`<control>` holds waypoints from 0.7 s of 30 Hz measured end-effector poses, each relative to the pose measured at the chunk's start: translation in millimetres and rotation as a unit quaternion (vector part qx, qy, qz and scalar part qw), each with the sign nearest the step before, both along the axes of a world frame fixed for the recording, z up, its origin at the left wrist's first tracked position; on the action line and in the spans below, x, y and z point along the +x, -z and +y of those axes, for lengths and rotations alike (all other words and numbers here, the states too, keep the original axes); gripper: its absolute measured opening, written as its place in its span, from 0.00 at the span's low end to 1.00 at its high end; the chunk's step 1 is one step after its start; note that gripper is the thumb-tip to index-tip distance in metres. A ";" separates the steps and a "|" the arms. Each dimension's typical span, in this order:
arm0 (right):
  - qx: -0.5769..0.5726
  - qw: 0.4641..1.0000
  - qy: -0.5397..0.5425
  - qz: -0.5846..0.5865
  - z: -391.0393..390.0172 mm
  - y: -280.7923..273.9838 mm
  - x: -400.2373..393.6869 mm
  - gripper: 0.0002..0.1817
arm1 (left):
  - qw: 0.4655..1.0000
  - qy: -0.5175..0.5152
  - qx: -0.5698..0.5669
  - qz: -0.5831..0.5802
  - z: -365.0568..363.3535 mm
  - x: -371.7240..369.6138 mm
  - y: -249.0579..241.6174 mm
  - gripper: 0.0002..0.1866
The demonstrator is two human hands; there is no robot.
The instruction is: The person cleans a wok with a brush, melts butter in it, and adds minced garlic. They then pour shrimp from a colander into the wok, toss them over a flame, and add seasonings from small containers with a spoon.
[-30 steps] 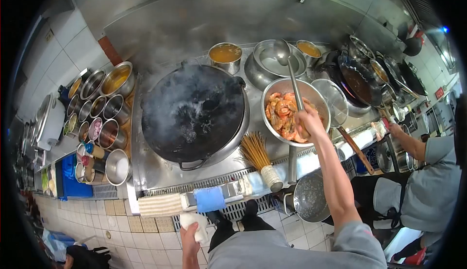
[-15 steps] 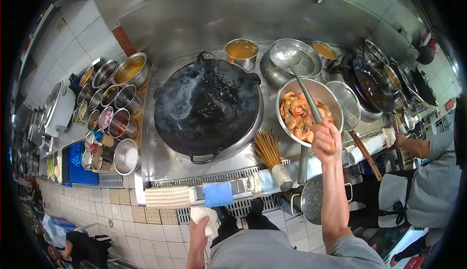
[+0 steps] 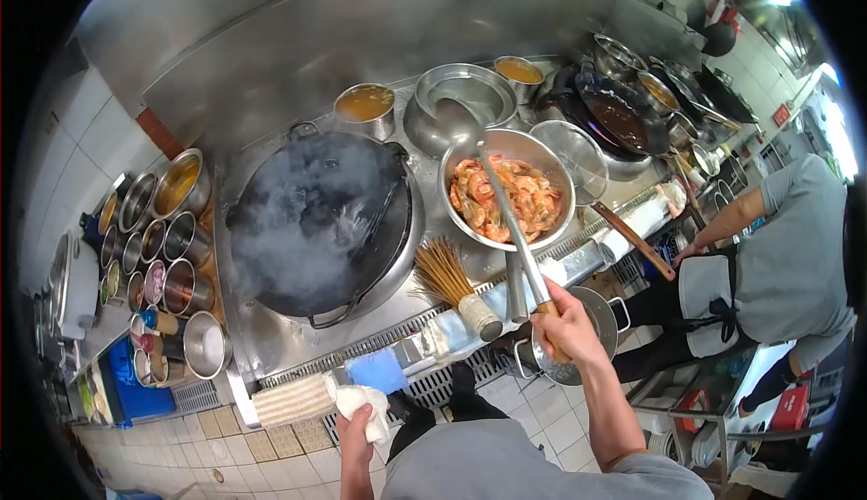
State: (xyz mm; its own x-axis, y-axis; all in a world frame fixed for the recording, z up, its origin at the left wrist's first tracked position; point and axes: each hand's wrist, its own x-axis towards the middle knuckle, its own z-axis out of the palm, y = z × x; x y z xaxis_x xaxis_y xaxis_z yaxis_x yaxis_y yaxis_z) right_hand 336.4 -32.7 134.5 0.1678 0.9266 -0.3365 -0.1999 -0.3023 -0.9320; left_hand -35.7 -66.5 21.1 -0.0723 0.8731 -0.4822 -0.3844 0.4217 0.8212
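My right hand (image 3: 571, 327) is wrapped round the wooden end of a long metal ladle (image 3: 502, 200). The ladle's bowl hangs near the far left rim of a metal bowl (image 3: 569, 195), and its handle slants over the cooked prawns (image 3: 510, 188) inside. At the counter's front, my left hand (image 3: 356, 429) grips a folded white cloth (image 3: 363, 402). A large black wok (image 3: 361, 288) sits to the left on the stove, with smoke or steam hiding much of its inside. Between wok and prawn bowl lies a bamboo wok brush (image 3: 444, 274).
Pots of orange-yellow liquid (image 3: 365, 107) and a metal basin (image 3: 465, 84) stand behind. A wooden-handled strainer (image 3: 637, 240) lies right of the prawns. Several metal containers (image 3: 187, 238) crowd the left side. A co-worker (image 3: 777, 247) stands at the right beside another wok (image 3: 619, 116).
My view has swung to the right, shifting the stove leftward. My right hand has come lower and nearer me with the ladle. Smoke over the wok is thicker.
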 end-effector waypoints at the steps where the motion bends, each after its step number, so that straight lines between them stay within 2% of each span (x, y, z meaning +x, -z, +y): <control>1: -0.014 0.994 0.014 -0.103 -2.7 0.7 -0.9 0.38 | 1.000 0.006 0.000 0.000 -1.1 -1.8 1.5 0.22; 2: -0.015 0.994 0.019 -0.104 -5.5 12.0 5.3 0.38 | 1.000 0.008 -0.004 -0.003 -2.7 -4.8 3.9 0.22; 3: -0.015 0.966 0.033 -0.254 -7.9 32.5 17.1 0.38 | 1.000 0.009 -0.008 -0.006 -4.0 -7.7 6.3 0.22; 4: -0.015 0.916 0.046 -0.399 -9.4 40.9 24.8 0.39 | 1.000 0.012 -0.009 -0.006 -4.8 -10.2 8.7 0.22; 5: -0.078 0.895 0.040 -0.438 -10.6 45.4 33.3 0.39 | 1.000 0.026 -0.010 -0.006 -5.1 -12.7 11.5 0.22; 6: -0.079 0.895 0.042 -0.437 -11.9 52.8 38.7 0.39 | 0.999 0.040 -0.012 -0.005 -4.2 -14.3 13.6 0.22; 8: -0.105 0.839 0.029 -0.533 -13.7 73.9 48.3 0.37 | 0.999 0.044 -0.016 0.001 -0.8 -14.5 18.2 0.22; 14: -0.140 0.804 0.009 -0.577 -12.1 89.4 49.6 0.36 | 0.999 0.048 -0.013 0.006 6.4 -9.3 16.6 0.21; 16: 0.048 0.686 0.069 -0.723 -6.0 73.7 34.1 0.34 | 0.999 0.046 -0.014 -0.005 8.1 -11.7 20.0 0.22; 17: 0.059 0.707 0.066 -0.702 -1.2 63.2 18.4 0.32 | 0.999 0.049 -0.008 0.007 7.1 -13.1 22.1 0.21; 19: 0.065 0.718 -0.003 -0.693 6.5 48.2 -19.0 0.33 | 0.998 0.054 -0.003 0.017 6.9 -13.2 22.0 0.21; 20: 0.065 0.718 -0.002 -0.693 12.6 52.6 -32.9 0.33 | 0.998 0.056 -0.004 0.014 7.4 -12.8 20.0 0.21; 21: 0.002 0.741 -0.065 -0.669 19.2 62.1 -44.8 0.34 | 0.998 0.058 -0.006 0.011 6.9 -13.1 18.4 0.21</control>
State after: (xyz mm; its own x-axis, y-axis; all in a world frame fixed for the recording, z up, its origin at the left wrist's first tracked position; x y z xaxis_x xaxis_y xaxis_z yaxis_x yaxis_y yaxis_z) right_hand 291.6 -13.6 72.4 0.2572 0.9649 0.0535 0.9337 -0.2339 -0.2711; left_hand -48.8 -59.5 2.7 0.0174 0.8704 -0.4920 -0.3144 0.4719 0.8237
